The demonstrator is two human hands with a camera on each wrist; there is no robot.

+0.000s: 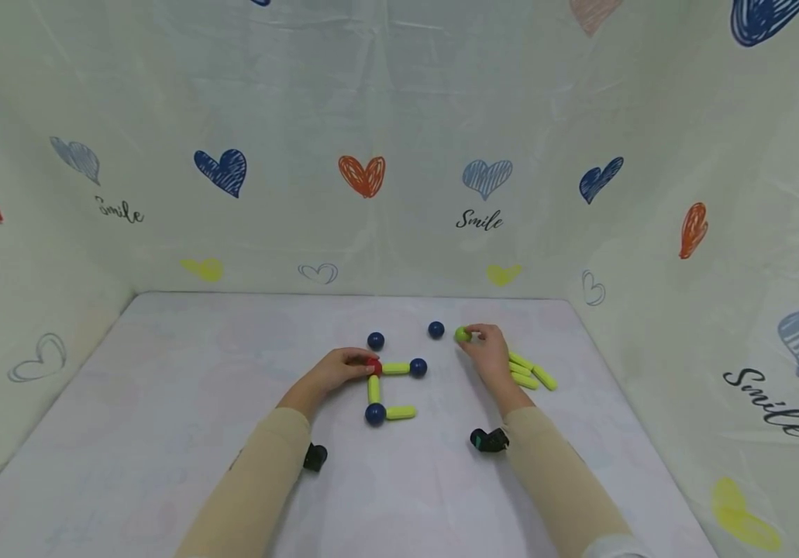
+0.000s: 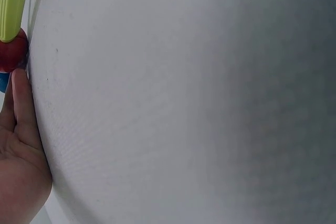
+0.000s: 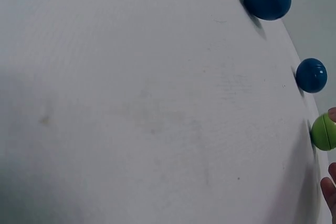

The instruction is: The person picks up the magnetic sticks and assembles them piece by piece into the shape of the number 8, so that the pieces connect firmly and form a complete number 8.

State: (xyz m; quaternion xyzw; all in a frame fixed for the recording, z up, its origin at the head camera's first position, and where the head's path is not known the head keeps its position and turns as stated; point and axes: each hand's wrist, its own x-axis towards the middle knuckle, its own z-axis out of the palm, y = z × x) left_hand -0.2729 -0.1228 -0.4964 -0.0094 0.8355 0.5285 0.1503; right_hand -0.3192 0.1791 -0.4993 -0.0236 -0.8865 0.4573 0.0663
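Observation:
My left hand (image 1: 336, 370) holds a red ball (image 1: 374, 366) at the corner of a small stick-and-ball frame; its fingers cover part of the ball. From the red ball one yellow-green stick (image 1: 395, 369) runs right to a blue ball (image 1: 418, 368). Another stick (image 1: 374, 390) comes toward me to a second blue ball (image 1: 375, 415), which bears a further stick (image 1: 401, 413) pointing right. At the back right, my right hand (image 1: 488, 355) has its fingertips at a green ball (image 3: 324, 132), gripping its near side. Part of that ball is cut off in the right wrist view.
Two loose blue balls lie toward the back, one (image 1: 376, 341) behind the frame and one (image 1: 436, 330) left of the green ball. Several loose yellow-green sticks (image 1: 544, 377) lie beside my right wrist. The white table (image 1: 162, 434) meets a heart-printed curtain (image 1: 413, 116) behind.

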